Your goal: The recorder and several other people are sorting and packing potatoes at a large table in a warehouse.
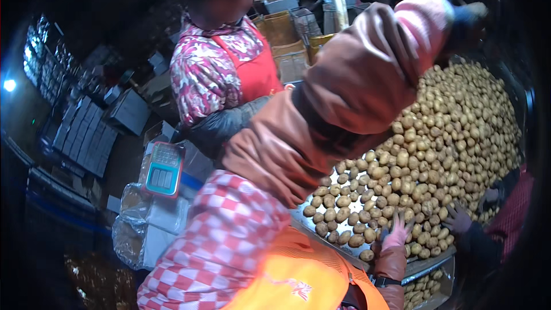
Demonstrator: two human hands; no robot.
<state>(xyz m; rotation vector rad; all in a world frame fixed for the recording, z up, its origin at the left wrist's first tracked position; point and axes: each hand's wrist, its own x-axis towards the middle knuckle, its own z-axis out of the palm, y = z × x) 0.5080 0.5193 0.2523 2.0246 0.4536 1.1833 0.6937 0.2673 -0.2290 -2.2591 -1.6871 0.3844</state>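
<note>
My left arm crosses the view in a checked sleeve and a brown leather-like sleeve cover. My left hand point(452, 13), in a pink and blue glove, is raised at the upper right, partly in shadow; whether it holds anything is unclear. Low on the right, my right hand point(398, 230) wears a pink glove and rests on loose potatoes with its fingers apart. Many potatoes point(430, 159) are heaped on a metal sorting table point(303, 213). They lie thinly near me and pile up towards the far right. My left arm hides part of the heap.
A co-worker's gloved hand point(458, 219) touches the potatoes at the right. Another person in a red apron point(258, 69) stands across on the left. Nearby are a digital scale point(163, 170), stacked boxes point(84, 135), and a crate of potatoes point(445, 295) below the table edge.
</note>
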